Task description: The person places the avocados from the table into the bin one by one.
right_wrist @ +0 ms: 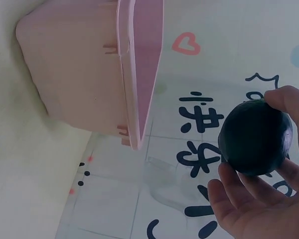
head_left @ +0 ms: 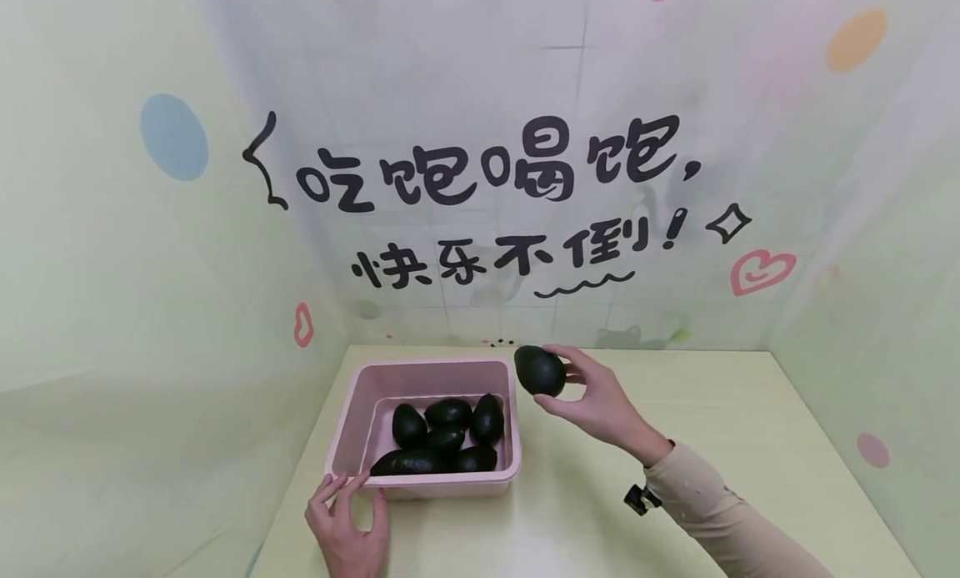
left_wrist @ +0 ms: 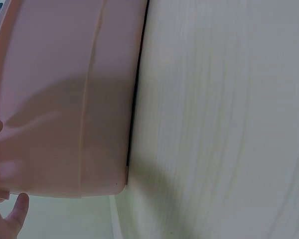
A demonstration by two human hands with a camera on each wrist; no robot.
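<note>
My right hand (head_left: 600,399) holds a dark green avocado (head_left: 540,371) between thumb and fingers. It is raised above the table, just right of the pink plastic bin (head_left: 431,480). The right wrist view shows the avocado (right_wrist: 256,137) in the fingers, apart from the bin (right_wrist: 74,64). Inside the bin lie several more dark avocados (head_left: 408,426); a longer dark shape (head_left: 408,462) sits along the front wall, partly hidden by the rim. At the front left corner, my left hand (head_left: 348,532) holds the bin's rim, the thumb against the front wall.
The bin stands on the left part of a pale wood-grain table (head_left: 720,444). A printed backdrop (head_left: 487,328) with black lettering rises behind the table, and pale sheets hang at both sides. A small black device (head_left: 642,500) sits at my right wrist.
</note>
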